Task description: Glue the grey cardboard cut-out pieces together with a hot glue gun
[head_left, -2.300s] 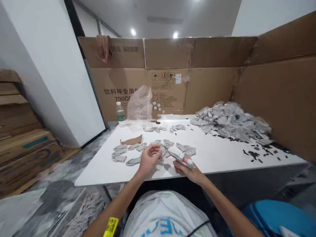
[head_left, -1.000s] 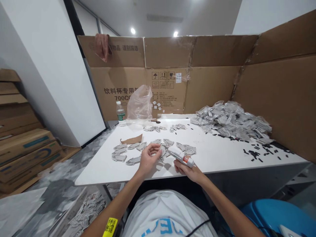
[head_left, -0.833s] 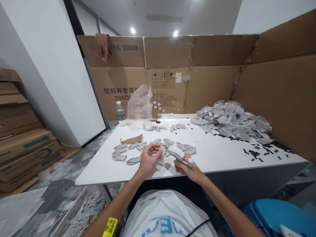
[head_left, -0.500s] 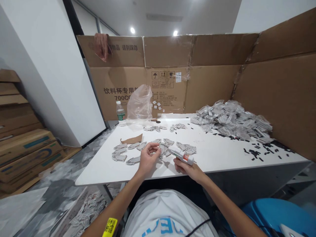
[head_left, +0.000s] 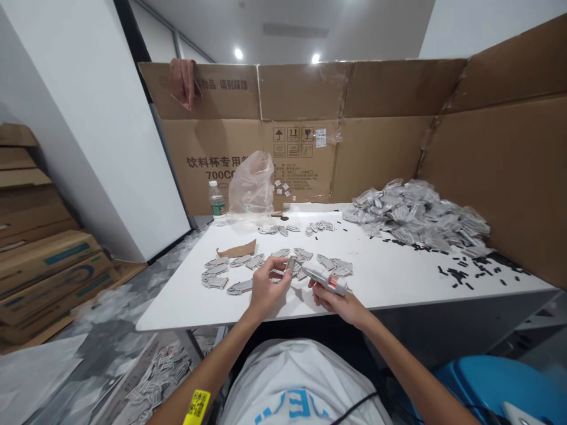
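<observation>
We've one view: head cam facing forward-down, close above left hand (head_left: 264, 287) and right hand (head_left: 337, 302) at 6 o'clock, cardboard wall (head_left: 398, 147) at 12.

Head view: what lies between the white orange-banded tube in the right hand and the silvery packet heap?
Head view: flat grey cut-out pieces beside the white tube, then white table, black bits near the silvery packet heap.

Wearer, seen from above: white garment (head_left: 301, 378) with blue lettering; thin black cable (head_left: 354, 406) crossing its near right side; forearms unsleeved; yellow printed band (head_left: 198, 407) on the left forearm; left hand (head_left: 264, 289) and right hand (head_left: 339, 304) ungloved.
</observation>
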A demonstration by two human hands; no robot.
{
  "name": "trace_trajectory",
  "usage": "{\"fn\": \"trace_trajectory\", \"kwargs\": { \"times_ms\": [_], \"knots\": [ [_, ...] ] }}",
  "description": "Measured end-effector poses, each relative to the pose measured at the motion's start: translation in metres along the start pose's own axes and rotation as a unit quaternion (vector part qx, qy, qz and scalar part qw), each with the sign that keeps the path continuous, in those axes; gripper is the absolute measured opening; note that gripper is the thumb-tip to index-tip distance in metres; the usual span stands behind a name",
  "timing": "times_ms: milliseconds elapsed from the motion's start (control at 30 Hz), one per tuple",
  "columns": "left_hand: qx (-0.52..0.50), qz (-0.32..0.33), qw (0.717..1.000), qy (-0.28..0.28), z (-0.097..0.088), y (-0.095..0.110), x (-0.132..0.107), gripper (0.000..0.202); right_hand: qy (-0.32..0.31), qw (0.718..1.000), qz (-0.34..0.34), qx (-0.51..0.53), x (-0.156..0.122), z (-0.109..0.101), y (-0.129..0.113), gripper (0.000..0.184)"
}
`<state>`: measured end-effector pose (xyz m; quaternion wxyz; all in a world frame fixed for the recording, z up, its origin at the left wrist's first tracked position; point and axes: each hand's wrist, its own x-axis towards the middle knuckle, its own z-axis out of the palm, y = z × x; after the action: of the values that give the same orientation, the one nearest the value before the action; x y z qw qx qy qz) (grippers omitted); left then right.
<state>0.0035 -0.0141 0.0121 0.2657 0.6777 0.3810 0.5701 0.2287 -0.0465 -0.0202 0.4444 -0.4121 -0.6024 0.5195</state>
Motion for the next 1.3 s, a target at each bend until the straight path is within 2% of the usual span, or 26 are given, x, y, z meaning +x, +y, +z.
{"fn": "trace_trajectory", "kwargs": {
  "times_ms": [300,600,733,967,1133,1300],
  "knots": [
    [-0.016,-0.013,1.0,-0.006,0.0,-0.001,0.0,0.021,-0.031,0.999,-0.017,-0.033,-0.003,-0.004,-0.006,0.043],
    [-0.036,-0.073,0.997,-0.003,-0.001,-0.004,0.002,0.029,-0.022,1.0,-0.006,-0.022,-0.001,-0.003,-0.003,0.048],
    [-0.053,-0.081,0.995,-0.004,-0.001,-0.008,0.003,0.032,-0.009,1.0,0.006,0.008,0.001,-0.002,0.002,0.049],
    [-0.074,-0.088,0.993,0.017,0.0,-0.017,0.005,0.031,-0.079,0.992,0.01,0.095,-0.002,-0.013,-0.008,0.039],
    [-0.076,-0.091,0.993,0.02,0.001,-0.019,0.006,0.031,-0.063,0.988,0.02,0.137,-0.001,-0.016,-0.006,0.037],
    [-0.078,-0.093,0.992,0.017,0.001,-0.021,0.006,0.032,-0.072,0.988,0.02,0.134,-0.001,-0.015,-0.002,0.035]
  ]
}}
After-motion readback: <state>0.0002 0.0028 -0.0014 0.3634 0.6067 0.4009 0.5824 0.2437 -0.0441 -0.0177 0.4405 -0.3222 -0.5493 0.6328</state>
